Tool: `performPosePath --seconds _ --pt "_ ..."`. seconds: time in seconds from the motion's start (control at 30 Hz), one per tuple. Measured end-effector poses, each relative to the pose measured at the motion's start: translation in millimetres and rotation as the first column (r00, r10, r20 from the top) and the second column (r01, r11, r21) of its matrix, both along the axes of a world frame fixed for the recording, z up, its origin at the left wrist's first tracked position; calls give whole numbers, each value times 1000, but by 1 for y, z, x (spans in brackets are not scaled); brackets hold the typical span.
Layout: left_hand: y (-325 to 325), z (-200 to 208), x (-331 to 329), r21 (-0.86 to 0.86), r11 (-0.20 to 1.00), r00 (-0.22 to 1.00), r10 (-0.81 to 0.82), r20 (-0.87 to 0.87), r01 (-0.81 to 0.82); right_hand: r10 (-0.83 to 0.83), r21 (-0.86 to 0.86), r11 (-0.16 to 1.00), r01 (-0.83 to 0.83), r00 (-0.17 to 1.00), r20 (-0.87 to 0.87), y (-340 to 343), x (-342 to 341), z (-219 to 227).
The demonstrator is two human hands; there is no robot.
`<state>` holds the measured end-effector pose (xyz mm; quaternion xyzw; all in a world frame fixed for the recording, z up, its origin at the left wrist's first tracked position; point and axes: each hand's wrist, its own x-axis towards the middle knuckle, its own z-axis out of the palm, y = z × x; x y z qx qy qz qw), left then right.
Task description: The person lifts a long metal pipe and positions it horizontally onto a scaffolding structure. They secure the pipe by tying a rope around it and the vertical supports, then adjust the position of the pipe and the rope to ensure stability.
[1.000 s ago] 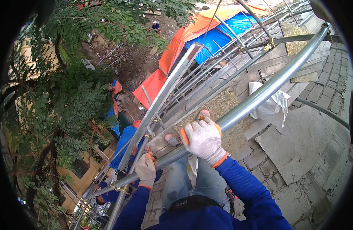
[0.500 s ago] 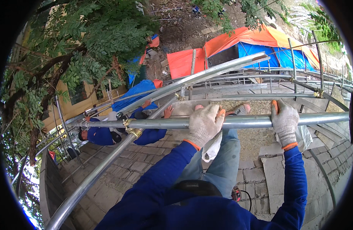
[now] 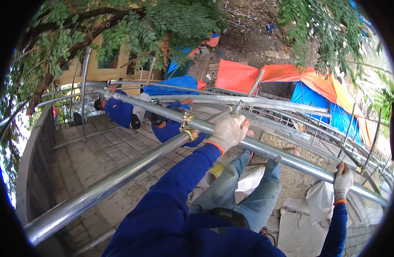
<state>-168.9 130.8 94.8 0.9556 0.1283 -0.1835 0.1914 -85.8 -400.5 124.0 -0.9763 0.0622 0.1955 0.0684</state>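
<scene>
A grey steel scaffold pipe [image 3: 286,159] slopes down to the right in front of my body. My left hand [image 3: 230,132], in a pale knitted glove with an orange cuff, is closed over it just right of the brass-coloured clamps [image 3: 188,128]. Farther along, near the right end, my gloved right hand [image 3: 343,181] is closed round the same pipe. The undersides of both hands' grips are hidden. A second steel pipe [image 3: 111,184] rises from the lower left and crosses at the clamps.
Two people in blue, one's shirt [image 3: 119,114] visible, crouch at left beyond the pipes. A metal channel beam [image 3: 265,101] lies across ahead. White sacks [image 3: 320,200] hang or lie below. Orange and blue tarps [image 3: 237,76] cover the ground beyond, and tree branches [image 3: 179,25] overhang.
My view has tilted, so the pipe now slopes down to the right. My right hand has moved farther right and is wider apart from my left, which stays on the pipe.
</scene>
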Motion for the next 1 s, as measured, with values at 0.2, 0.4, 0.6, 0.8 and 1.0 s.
performPosePath --seconds 0.2,0.4,0.6,0.8,1.0 --pt "-7 -2 1 -39 992 992 122 19 -122 -28 111 994 22 999 46 -36 -10 -31" --pt "-11 -3 -2 -174 972 986 164 18 -159 10 53 999 -12 1000 28 -43 3 -31" --pt "-17 -15 1 -224 964 984 163 77 -142 56 -98 993 -59 998 -40 -68 14 -43" --pt "-13 -22 -10 -270 949 973 201 111 -165 184 -135 972 -192 981 -68 -74 6 -51" --pt "-10 3 1 -245 959 981 168 92 -141 1 30 1000 0 1000 -16 -55 -13 -36"
